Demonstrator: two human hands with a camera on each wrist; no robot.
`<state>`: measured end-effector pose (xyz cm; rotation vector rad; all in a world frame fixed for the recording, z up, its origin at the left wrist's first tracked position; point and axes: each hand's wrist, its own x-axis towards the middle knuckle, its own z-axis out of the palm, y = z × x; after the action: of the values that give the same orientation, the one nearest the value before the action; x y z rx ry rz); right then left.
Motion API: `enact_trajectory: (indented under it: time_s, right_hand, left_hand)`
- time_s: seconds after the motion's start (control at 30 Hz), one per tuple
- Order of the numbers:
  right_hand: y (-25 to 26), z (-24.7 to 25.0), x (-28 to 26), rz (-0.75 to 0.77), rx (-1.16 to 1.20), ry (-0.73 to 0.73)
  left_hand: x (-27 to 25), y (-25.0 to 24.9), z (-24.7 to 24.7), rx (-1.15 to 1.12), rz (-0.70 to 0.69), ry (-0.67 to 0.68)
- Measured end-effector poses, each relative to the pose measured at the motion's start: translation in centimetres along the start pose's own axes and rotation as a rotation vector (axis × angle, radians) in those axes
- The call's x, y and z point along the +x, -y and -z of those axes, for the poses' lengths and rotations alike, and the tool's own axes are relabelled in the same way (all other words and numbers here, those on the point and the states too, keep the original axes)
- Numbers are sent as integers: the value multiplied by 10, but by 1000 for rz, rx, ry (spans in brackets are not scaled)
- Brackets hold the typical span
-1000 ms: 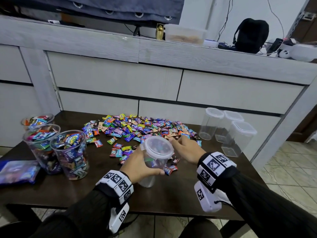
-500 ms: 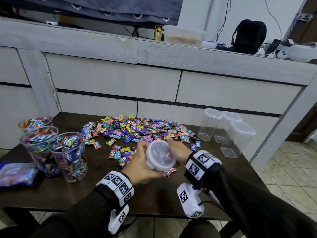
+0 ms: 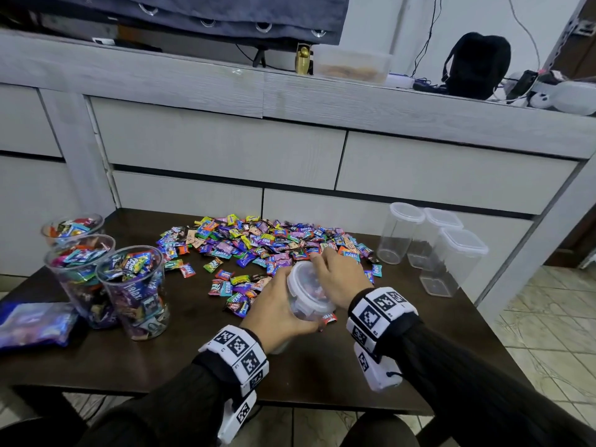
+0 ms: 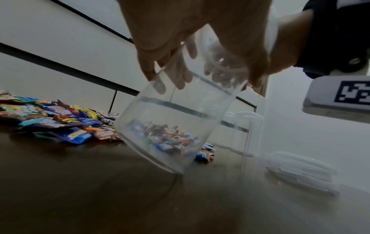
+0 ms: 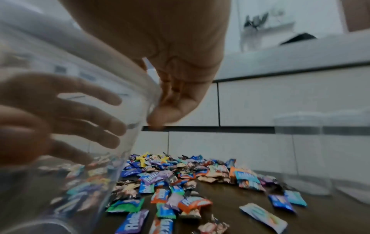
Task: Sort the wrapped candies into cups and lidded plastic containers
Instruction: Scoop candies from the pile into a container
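Observation:
I hold a clear round container [image 3: 310, 306] with a white lid [image 3: 305, 280] low over the dark table [image 3: 161, 359], tilted so the lid faces me. My left hand [image 3: 274, 308] grips its side wall. My right hand [image 3: 338, 275] curls over the lid's far rim. In the left wrist view the container [image 4: 176, 123] leans with its base edge near the tabletop, under my left hand [image 4: 190, 23]. In the right wrist view my right hand's thumb [image 5: 170, 110] presses the rim of the container [image 5: 60, 190]. A wide pile of wrapped candies [image 3: 264, 243] lies behind it.
Three clear cups full of candies [image 3: 132, 291] [image 3: 80, 275] [image 3: 72, 225] stand at the table's left, with a blue bag [image 3: 32, 321] beside them. Three empty lidded containers [image 3: 400, 233] [image 3: 433, 240] [image 3: 451, 262] stand at the right. A grey drawer unit [image 3: 225, 146] backs the table.
The container went from upright to tilted with its lid toward me and came lower. My right hand moved from the lid's edge to curl over the lid.

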<state>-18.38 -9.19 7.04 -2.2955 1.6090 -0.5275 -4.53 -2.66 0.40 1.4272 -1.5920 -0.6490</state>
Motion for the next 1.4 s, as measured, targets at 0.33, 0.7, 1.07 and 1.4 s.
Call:
enact_trajectory:
  time_s: [0.33, 0.7, 1.07, 1.4]
  right_hand:
    - [8, -7, -16, -12, 184, 163]
    - [-6, 22, -14, 106, 294, 299]
    - [-28, 60, 0, -144, 550, 312]
    - [-129, 66, -46, -226, -54, 136]
  left_hand:
    - [15, -8, -5, 59, 96, 6]
    - [12, 2, 3, -41, -24, 105]
    - [11, 9, 8, 22, -80, 250]
    - [13, 15, 16, -101, -28, 170]
